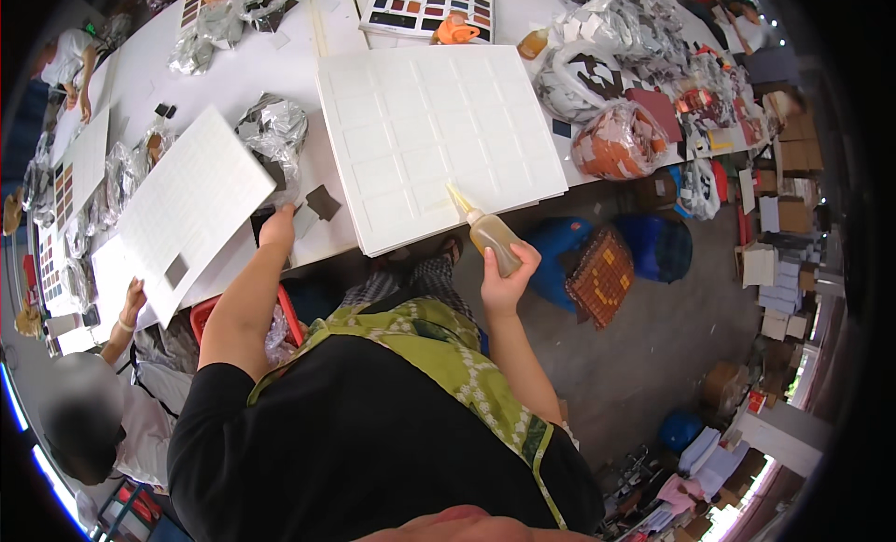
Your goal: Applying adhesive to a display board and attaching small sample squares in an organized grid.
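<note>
My right hand (509,273) is wrapped round a squeeze bottle (495,241) of amber liquid, probably glue. The bottle's yellow nozzle points down onto the lower part of a white board (439,136). A grid of shallow rectangular recesses covers this board, and more sheets lie under it at the table's front edge. To the left, my left hand (278,228) is closed at the table edge beside dark flat pieces; what its fingers hold is hidden. Near it lie a loose dark square swatch (323,202) and a crumpled clear bag (273,126) with dark pieces.
At left, a co-worker's hand (133,299) is beside another white board (201,201). Ahead are a colour sample board (429,8) and an orange object (455,29). Plastic bags (621,139) crowd the right. A red basket (292,316) and blue stools (557,253) stand below.
</note>
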Action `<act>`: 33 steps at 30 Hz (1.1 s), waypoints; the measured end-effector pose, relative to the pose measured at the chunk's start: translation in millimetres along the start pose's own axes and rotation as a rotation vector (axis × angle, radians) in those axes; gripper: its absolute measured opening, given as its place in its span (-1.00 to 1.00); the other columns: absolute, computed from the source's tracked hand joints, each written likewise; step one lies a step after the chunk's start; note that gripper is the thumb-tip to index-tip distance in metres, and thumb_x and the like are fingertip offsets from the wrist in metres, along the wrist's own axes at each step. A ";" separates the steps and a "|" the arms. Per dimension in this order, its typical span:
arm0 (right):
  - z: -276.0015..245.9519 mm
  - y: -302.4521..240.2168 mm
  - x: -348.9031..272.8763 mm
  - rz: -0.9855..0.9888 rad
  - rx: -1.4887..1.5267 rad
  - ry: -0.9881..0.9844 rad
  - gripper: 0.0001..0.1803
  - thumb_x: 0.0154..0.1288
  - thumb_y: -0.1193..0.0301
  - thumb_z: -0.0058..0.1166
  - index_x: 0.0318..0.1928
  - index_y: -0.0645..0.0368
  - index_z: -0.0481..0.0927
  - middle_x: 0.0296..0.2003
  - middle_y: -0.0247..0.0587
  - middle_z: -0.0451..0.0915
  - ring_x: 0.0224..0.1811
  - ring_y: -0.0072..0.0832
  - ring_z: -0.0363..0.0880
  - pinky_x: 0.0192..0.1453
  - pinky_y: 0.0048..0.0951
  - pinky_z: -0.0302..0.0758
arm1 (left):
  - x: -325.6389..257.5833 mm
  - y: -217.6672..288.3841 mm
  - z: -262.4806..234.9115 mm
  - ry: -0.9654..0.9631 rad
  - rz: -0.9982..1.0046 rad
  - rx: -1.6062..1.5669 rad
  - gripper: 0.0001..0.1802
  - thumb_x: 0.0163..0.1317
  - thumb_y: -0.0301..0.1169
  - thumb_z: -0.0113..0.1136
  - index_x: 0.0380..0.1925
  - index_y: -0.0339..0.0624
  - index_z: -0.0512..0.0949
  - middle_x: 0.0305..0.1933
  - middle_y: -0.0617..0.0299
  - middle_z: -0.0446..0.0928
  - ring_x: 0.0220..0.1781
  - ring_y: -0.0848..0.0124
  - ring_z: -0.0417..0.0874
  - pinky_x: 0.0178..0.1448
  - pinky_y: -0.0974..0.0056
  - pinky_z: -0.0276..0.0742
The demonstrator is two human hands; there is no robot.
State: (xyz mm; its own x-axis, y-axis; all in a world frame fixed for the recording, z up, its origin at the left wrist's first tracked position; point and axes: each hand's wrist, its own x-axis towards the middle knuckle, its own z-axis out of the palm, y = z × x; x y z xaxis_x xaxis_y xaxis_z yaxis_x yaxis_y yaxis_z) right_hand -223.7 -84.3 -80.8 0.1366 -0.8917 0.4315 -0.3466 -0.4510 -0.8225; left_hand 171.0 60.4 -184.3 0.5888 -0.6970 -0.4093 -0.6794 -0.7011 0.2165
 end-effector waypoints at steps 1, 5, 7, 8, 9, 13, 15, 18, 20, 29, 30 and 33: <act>0.1 -0.2 -0.1 -0.001 -0.001 0.000 -0.49 0.05 0.57 0.24 -0.04 0.12 0.25 -0.06 -0.07 0.27 0.01 -0.28 0.30 0.15 -0.31 0.26 | -0.9 0.3 -1.5 0.000 0.000 -0.001 -0.68 0.24 -0.42 -0.14 0.00 -0.04 0.41 -0.05 -0.10 0.52 -0.02 -0.01 0.54 0.03 0.02 0.44; 5.9 -9.2 -1.7 -0.078 -0.058 -0.038 -0.51 0.04 0.56 0.25 -0.07 0.12 0.27 -0.07 -0.03 0.27 -0.01 -0.23 0.31 0.11 -0.30 0.30 | -6.3 -2.9 -1.2 0.065 -0.021 -0.054 -0.75 0.27 -0.35 -0.14 -0.12 -0.07 0.48 -0.17 -0.03 0.57 -0.06 0.02 0.57 -0.02 0.05 0.47; 9.9 -8.9 -7.8 -0.048 0.014 -0.091 -0.49 0.03 0.55 0.26 -0.05 0.13 0.26 -0.06 -0.06 0.28 0.00 -0.27 0.31 0.13 -0.31 0.29 | -12.1 -2.2 -3.9 0.276 0.059 -0.202 -0.81 0.23 -0.37 -0.02 -0.25 -0.15 0.55 -0.22 -0.07 0.57 -0.11 -0.03 0.55 -0.04 0.04 0.45; 10.6 -9.4 -9.9 -0.047 0.014 -0.090 -0.49 0.03 0.55 0.26 -0.05 0.13 0.26 -0.06 -0.06 0.28 0.00 -0.27 0.31 0.13 -0.31 0.29 | -15.8 -2.4 -6.6 0.276 0.061 -0.201 -0.81 0.23 -0.37 -0.02 -0.25 -0.15 0.55 -0.22 -0.07 0.57 -0.11 -0.03 0.55 -0.04 0.04 0.45; 11.6 -10.7 -10.5 0.014 0.065 -0.086 -0.48 0.04 0.55 0.27 -0.05 0.13 0.25 -0.04 -0.07 0.28 0.00 -0.30 0.31 0.13 -0.33 0.29 | -19.1 -1.3 -10.7 0.376 0.119 -0.249 -0.83 0.22 -0.40 0.01 -0.26 -0.17 0.56 -0.25 -0.03 0.57 -0.14 0.02 0.57 -0.05 0.09 0.46; 1.7 1.4 -12.0 0.239 0.241 0.019 -0.48 0.06 0.54 0.26 -0.04 0.13 0.25 -0.02 -0.12 0.28 0.02 -0.37 0.29 0.14 -0.37 0.29 | -38.6 16.0 -41.6 0.500 0.044 -0.587 -0.85 0.18 -0.51 0.09 -0.23 -0.23 0.54 -0.32 0.13 0.58 -0.23 0.30 0.59 -0.09 0.31 0.46; -5.3 -4.6 -3.3 0.166 0.172 0.000 -0.50 0.06 0.56 0.24 -0.04 0.14 0.25 -0.05 -0.14 0.27 0.00 -0.38 0.28 0.14 -0.40 0.26 | -38.0 18.9 -49.9 0.553 0.090 -0.723 -0.83 0.19 -0.54 0.09 -0.20 -0.23 0.54 -0.32 0.17 0.57 -0.22 0.39 0.57 -0.10 0.37 0.46; -8.6 0.1 -4.0 0.089 0.091 -0.063 -0.53 0.09 0.56 0.21 -0.04 0.12 0.25 -0.07 -0.14 0.32 -0.04 -0.38 0.35 0.02 -0.35 0.38 | -46.4 65.2 -83.6 0.619 0.251 -1.090 -0.81 0.21 -0.61 0.06 -0.18 -0.22 0.53 -0.27 0.21 0.53 -0.23 0.49 0.54 -0.12 0.42 0.47; -11.4 -9.3 0.3 0.447 0.454 -0.061 -0.55 0.13 0.52 0.19 -0.03 0.07 0.26 -0.08 -0.18 0.35 -0.07 -0.38 0.39 -0.10 -0.35 0.43 | -56.5 99.9 -104.7 0.524 0.387 -1.126 -0.77 0.18 -0.66 0.06 -0.17 -0.21 0.53 -0.25 0.24 0.52 -0.21 0.50 0.53 -0.14 0.43 0.49; -20.2 9.0 18.7 1.108 1.222 0.151 -0.67 0.27 0.30 0.10 -0.02 -0.15 0.29 -0.07 -0.41 0.46 -0.12 -0.43 0.48 -0.36 -0.44 0.47 | -45.7 225.4 -90.0 0.040 0.888 -0.548 -0.84 0.07 -0.57 0.14 -0.32 -0.17 0.60 -0.26 0.14 0.48 -0.22 0.22 0.55 -0.14 0.28 0.49; -22.7 9.1 20.0 1.122 1.208 0.183 -0.72 0.30 0.28 0.06 -0.01 -0.10 0.37 -0.08 -0.40 0.50 -0.12 -0.46 0.49 -0.34 -0.48 0.46 | -41.7 230.8 -84.5 0.038 0.894 -0.546 -0.84 0.07 -0.57 0.14 -0.32 -0.17 0.60 -0.26 0.14 0.48 -0.22 0.22 0.55 -0.14 0.28 0.49; -29.2 11.9 20.6 1.115 1.190 0.213 -0.74 0.32 0.25 0.03 -0.01 -0.05 0.44 -0.09 -0.40 0.55 -0.14 -0.50 0.50 -0.33 -0.52 0.46 | -35.9 241.5 -76.1 0.068 0.824 -0.511 -0.86 0.10 -0.54 0.11 -0.33 -0.17 0.60 -0.23 0.13 0.50 -0.20 0.16 0.54 -0.10 0.24 0.49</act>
State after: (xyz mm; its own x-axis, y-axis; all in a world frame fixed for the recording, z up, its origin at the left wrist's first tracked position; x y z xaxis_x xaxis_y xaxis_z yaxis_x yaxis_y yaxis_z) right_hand -252.2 -107.0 -70.8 0.1667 -0.8004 -0.5758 0.6974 0.5085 -0.5050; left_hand 19.1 -95.4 -49.8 0.0483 -0.9947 0.0910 -0.6275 0.0407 0.7776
